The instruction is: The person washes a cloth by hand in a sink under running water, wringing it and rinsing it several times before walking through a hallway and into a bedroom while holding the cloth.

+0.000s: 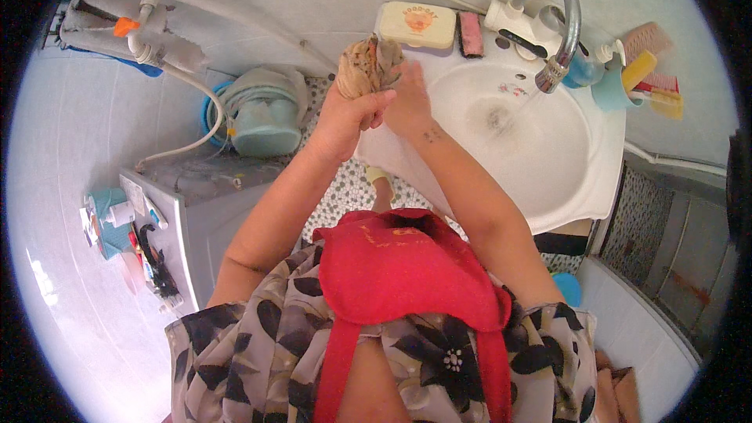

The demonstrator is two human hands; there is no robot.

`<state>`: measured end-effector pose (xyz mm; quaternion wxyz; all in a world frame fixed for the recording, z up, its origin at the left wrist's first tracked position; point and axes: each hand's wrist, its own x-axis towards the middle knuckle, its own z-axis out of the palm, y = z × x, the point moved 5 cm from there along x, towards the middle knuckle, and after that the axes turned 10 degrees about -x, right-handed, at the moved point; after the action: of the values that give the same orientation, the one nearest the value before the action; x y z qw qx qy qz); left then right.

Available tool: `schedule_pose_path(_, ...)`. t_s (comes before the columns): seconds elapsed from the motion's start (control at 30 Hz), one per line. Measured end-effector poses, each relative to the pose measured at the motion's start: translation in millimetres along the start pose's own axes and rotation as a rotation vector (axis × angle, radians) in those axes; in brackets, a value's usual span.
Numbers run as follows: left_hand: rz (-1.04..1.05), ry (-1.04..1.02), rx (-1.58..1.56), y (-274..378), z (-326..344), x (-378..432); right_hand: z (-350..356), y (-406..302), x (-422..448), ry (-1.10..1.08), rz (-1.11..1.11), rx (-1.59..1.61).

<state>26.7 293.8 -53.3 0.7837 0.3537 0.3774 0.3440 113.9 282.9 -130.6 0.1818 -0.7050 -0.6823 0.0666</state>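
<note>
My left hand [349, 120] grips a crumpled, brownish wet-looking cloth [361, 67], held up beside the left edge of the sink. Right next to it is my right hand [411, 97], slightly blurred, with its fingers extended behind the cloth; whether they touch the cloth is hard to tell. Water runs from the curved chrome faucet [550, 73] into the white washbasin [564, 170], to the right of both hands.
Along the basin's back stand a cream soap box [417, 24], a pink-and-black scrubber [470, 34] and a teal cup [611, 93] with combs and brushes. At left, a light-green bucket [265, 129] rests on a grey appliance [205, 188] beneath a white hose [216, 103].
</note>
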Motion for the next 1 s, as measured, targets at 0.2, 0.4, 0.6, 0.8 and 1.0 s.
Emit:
schedule_pose_path(0.2,0.001,0.089,0.001,-4.9,-16.9,-6.4,0.1,122.3,-103.9,-0.333,0.726,-0.258)
schedule_pose_path(0.4,0.013,0.056,0.001,-6.0,-9.6,-1.7,9.1,154.2,-151.8,-0.021,1.039,1.098)
schedule_pose_path(0.6,0.06,-0.019,0.022,9.5,6.5,3.6,17.4,118.4,-132.7,-0.351,0.449,0.264)
schedule_pose_path(0.8,0.075,-0.051,0.002,4.9,22.1,4.2,-1.2,12.0,-32.5,0.085,-0.027,0.066)
schedule_pose_path(1.0,0.104,0.005,0.047,-2.8,37.7,3.2,18.3,-42.0,-64.6,0.005,-0.261,0.208)
